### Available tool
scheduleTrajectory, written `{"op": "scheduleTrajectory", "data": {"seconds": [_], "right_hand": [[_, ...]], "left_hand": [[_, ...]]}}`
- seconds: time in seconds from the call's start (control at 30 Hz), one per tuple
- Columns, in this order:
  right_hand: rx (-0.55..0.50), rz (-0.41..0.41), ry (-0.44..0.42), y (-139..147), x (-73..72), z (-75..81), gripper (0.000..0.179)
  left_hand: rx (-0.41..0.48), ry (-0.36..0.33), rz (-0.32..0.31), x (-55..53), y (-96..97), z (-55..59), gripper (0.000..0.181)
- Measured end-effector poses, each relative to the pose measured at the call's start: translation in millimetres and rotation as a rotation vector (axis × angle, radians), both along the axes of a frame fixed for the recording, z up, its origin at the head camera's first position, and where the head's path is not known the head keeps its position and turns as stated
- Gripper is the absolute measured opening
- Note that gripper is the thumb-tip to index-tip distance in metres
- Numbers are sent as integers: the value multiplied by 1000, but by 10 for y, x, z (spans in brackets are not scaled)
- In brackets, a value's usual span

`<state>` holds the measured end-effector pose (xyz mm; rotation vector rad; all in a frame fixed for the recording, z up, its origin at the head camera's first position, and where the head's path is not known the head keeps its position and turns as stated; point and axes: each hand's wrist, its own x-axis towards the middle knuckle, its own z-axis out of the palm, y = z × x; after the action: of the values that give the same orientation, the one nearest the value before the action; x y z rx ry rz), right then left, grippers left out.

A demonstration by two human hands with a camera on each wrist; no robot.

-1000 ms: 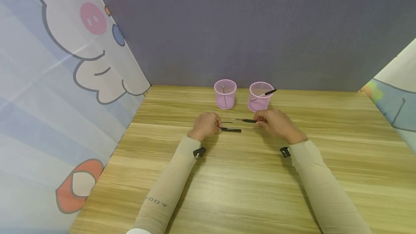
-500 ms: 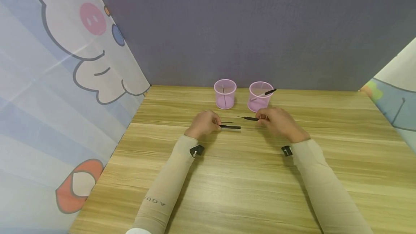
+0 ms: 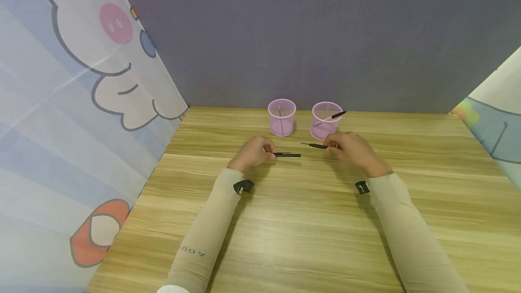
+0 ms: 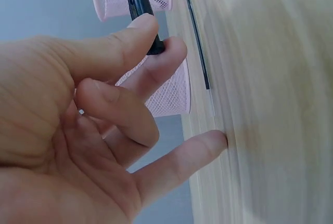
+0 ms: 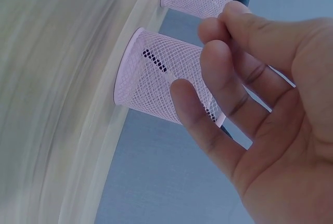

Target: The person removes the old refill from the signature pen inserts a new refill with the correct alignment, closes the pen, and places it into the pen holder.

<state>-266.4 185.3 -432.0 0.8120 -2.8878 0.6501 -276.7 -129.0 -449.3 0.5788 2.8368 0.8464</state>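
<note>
My left hand (image 3: 253, 152) pinches a black pen barrel with a clip (image 3: 290, 155) between thumb and index finger, level and pointing right. In the left wrist view its little finger reaches down to the tabletop. Beside that hand lies a thin pen refill (image 4: 197, 42), dark with a clear end. In the head view the barrel overlaps the refill. My right hand (image 3: 353, 150) pinches a slim black pen piece with a thin tip (image 3: 315, 145) between thumb and index finger, the tip pointing left. The rest of its fingers are loosely bent, and its grip hides the piece's rear end.
Two pink mesh cups stand near the back of the wooden table (image 3: 301, 220). The left cup (image 3: 287, 126) holds a thin dark rod. A white and black pen (image 3: 338, 115) leans in the right cup (image 3: 319, 132), close behind my right hand. A grey panel (image 3: 305, 40) rises behind.
My left hand has shifted slightly left and away, bringing the barrel over the refill in view. The right hand has moved a little right and away, widening the gap between the pen parts.
</note>
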Motion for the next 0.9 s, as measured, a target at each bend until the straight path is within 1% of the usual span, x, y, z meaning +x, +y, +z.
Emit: {"op": "scheduleTrajectory", "data": {"seconds": [0.17,0.37,0.6,0.77,0.9], "right_hand": [[-2,-10,2,28,6,8,9],[-27,-1,20,49,4,19,9],[-27,0,29,66,7,33,10],[-24,-7,28,76,9,35,11],[-25,0,29,80,11,36,11]], "left_hand": [[42,-4,-16,-23,-50,-7,4],[102,-30,-16,-50,-114,-13,5],[167,-51,-17,-70,-166,3,6],[187,-72,-12,-68,-185,10,8],[187,-81,-9,-67,-194,11,11]]}}
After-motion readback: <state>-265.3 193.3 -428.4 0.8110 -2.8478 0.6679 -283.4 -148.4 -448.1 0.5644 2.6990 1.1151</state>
